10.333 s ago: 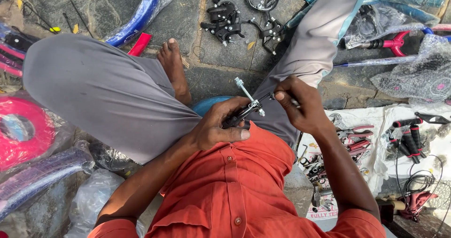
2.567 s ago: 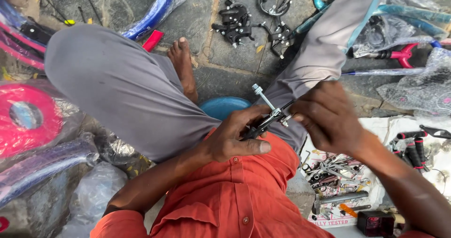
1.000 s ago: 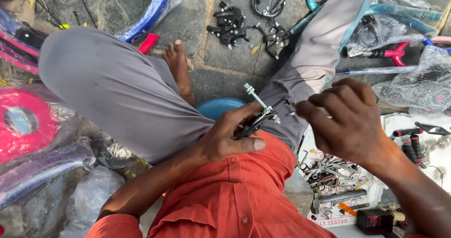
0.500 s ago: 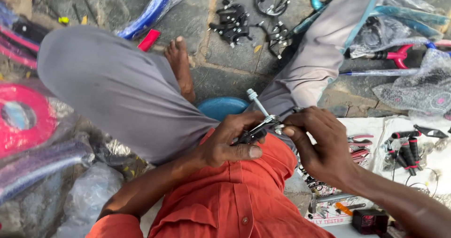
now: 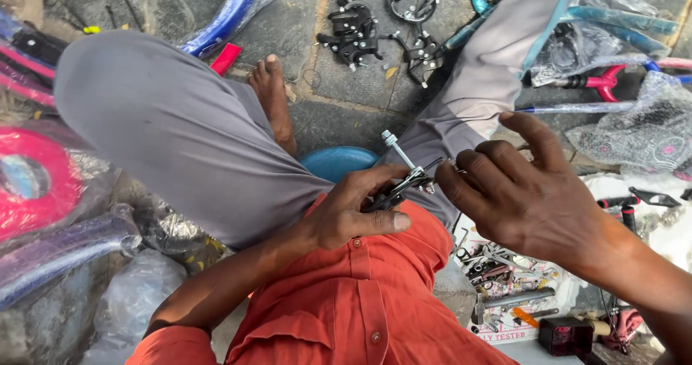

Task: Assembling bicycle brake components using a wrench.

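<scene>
Head view: left hand (image 5: 346, 217) grips brake caliper (image 5: 404, 185) (black, bolt upward); right hand (image 5: 530, 199) fingertips pinch it.

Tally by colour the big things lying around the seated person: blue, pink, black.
Blue: 2, the wrapped frame tube and the round stool.
Pink: 2, the wrapped wheel and the frame part.
Black: 1, the brake-parts cluster.
Total: 5.

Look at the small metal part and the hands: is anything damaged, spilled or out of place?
Nothing stands out. The left hand grips the small metal part over the lap, and the right hand pinches its end. No break shows.
</scene>
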